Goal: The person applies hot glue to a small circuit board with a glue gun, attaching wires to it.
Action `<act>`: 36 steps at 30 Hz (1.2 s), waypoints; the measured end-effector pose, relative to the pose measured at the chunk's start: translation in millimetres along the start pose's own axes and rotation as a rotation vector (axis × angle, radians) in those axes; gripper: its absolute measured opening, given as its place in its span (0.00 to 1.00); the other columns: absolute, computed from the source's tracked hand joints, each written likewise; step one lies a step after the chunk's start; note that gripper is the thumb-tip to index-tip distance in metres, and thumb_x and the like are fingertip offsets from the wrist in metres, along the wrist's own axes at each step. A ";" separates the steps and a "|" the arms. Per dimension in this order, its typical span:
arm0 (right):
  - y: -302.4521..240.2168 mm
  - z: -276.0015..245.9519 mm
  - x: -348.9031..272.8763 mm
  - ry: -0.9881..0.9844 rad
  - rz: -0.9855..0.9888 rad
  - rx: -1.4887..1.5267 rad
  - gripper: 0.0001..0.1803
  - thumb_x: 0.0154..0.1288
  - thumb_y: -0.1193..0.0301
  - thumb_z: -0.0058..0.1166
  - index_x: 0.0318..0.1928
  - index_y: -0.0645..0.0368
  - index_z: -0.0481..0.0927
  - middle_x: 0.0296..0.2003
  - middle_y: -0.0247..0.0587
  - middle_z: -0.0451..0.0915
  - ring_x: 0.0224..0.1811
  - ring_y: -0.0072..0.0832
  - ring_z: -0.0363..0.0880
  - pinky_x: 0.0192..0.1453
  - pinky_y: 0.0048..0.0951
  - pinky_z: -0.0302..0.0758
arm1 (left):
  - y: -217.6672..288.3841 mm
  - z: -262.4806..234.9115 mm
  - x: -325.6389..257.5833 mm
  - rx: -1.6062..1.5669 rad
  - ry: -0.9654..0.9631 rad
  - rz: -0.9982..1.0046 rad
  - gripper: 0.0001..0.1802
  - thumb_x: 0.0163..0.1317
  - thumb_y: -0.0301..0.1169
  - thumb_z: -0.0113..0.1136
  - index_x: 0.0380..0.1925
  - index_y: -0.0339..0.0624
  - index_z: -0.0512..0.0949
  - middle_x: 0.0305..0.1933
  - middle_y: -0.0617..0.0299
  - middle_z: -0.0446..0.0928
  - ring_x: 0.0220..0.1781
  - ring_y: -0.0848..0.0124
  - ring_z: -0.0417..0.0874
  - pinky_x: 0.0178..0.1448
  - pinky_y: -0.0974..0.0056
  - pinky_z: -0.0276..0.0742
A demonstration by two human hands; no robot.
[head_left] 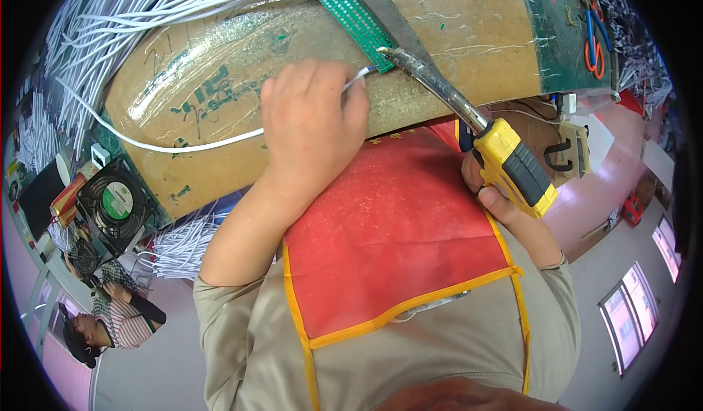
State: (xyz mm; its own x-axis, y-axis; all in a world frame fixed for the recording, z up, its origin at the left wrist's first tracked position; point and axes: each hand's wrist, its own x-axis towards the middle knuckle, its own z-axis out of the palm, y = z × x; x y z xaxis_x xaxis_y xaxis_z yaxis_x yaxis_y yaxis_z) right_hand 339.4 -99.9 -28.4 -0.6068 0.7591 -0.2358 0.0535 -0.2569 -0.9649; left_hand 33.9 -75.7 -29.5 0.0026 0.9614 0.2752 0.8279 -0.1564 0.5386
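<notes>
My left hand (311, 110) is closed around a white cable (205, 146), close to its stripped end. Thin wires at that end meet the near end of a narrow green circuit board (353, 26), which lies on the bench. A soldering gun (517, 168) with a yellow and black handle is in my right hand (489, 190), whose fingers are partly hidden behind the handle. Its long metal barrel points up and left, and the bent tip is at the board's near end, close to the wires.
Many white cables (132, 15) spread over the bench's far left. A black fan (116, 200) stands at the left edge. Orange-handled scissors (594, 48) and blue-handled pliers lie at the far right. Another person (121, 308) is at lower left.
</notes>
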 end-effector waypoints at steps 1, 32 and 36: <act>2.1 -1.1 -1.5 0.001 0.000 0.000 0.15 0.66 0.62 0.62 0.39 0.59 0.73 0.28 0.36 0.71 0.28 0.28 0.71 0.35 0.30 0.70 | 1.0 -0.1 0.3 -0.001 -0.001 0.001 0.05 0.58 0.27 0.69 0.31 0.45 0.81 0.31 0.59 0.80 0.35 0.57 0.81 0.42 0.54 0.71; -4.8 1.1 1.8 0.045 -0.065 -0.293 0.15 0.64 0.58 0.62 0.31 0.54 0.73 0.26 0.35 0.74 0.30 0.38 0.73 0.36 0.39 0.70 | 8.9 2.0 12.1 -0.031 -0.072 -0.130 0.09 0.57 0.34 0.68 0.23 0.47 0.80 0.22 0.65 0.77 0.31 0.62 0.79 0.41 0.55 0.66; -1.0 0.0 -0.7 0.041 -0.039 -0.255 0.15 0.65 0.59 0.61 0.32 0.54 0.73 0.27 0.36 0.74 0.30 0.37 0.73 0.37 0.38 0.70 | 10.3 0.2 15.4 -0.023 -0.116 -0.151 0.09 0.57 0.34 0.68 0.23 0.47 0.80 0.22 0.65 0.77 0.31 0.62 0.79 0.43 0.55 0.66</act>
State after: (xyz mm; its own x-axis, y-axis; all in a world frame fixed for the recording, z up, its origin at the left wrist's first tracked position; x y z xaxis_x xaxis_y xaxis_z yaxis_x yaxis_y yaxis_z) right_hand 339.7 -100.2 -27.3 -0.5798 0.7905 -0.1974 0.2319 -0.0722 -0.9701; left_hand 42.6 -62.4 -19.9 -0.0547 0.9938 0.0970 0.8108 -0.0125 0.5852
